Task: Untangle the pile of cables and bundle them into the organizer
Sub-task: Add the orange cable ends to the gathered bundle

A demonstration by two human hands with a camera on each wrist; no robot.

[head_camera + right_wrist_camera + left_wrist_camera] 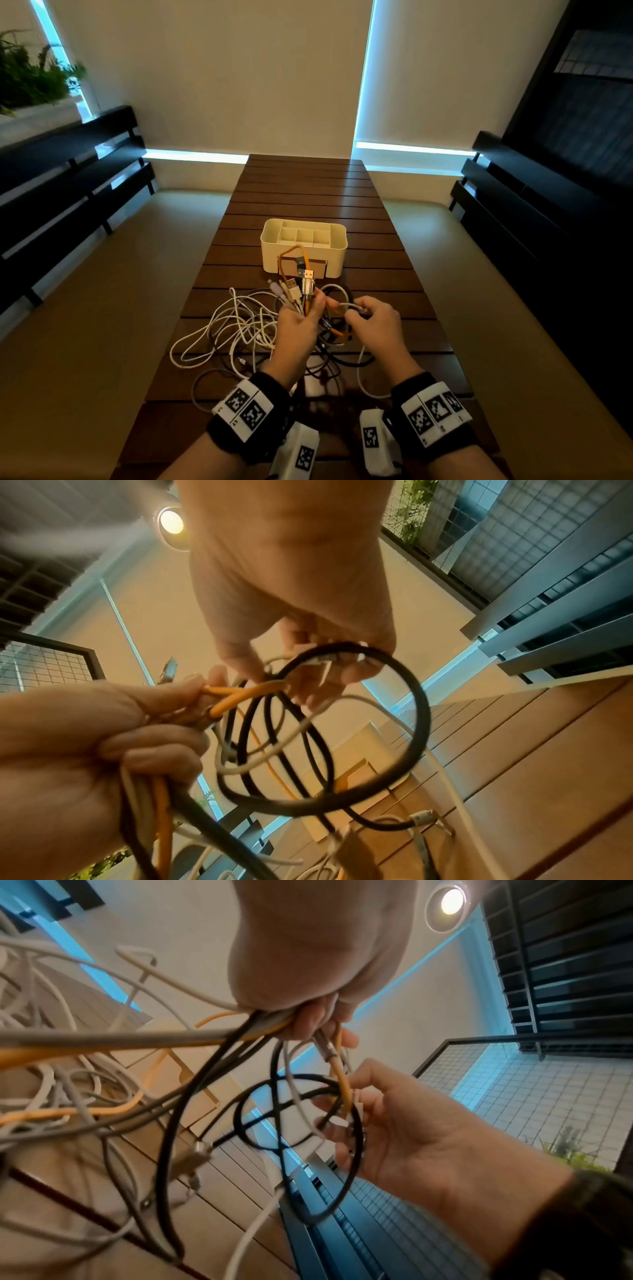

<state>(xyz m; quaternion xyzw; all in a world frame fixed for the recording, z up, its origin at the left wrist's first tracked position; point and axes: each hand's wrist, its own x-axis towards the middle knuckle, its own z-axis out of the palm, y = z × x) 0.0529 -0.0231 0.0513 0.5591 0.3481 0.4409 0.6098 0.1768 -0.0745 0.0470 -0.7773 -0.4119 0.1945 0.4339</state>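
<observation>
Your left hand (298, 328) is closed in a fist around a bunch of cable ends, their USB plugs (301, 286) sticking up above your fingers; an orange cable (291, 255) loops up from the bunch in front of the cream plastic organizer box with open compartments (303, 246). Your right hand (375, 320) pinches a pale grey cable (344, 304) near its connector, just beside your left thumb. In the right wrist view, a thick black cable loop (419, 723) hangs around your right fingers, with thinner black and white strands crossing inside it. The rest of the tangled pile of white, grey and black cables (236, 329) lies on the dark brown slatted wooden tabletop (308, 192), under and to the left of your hands. The organizer stands on the tabletop just beyond the pile.
</observation>
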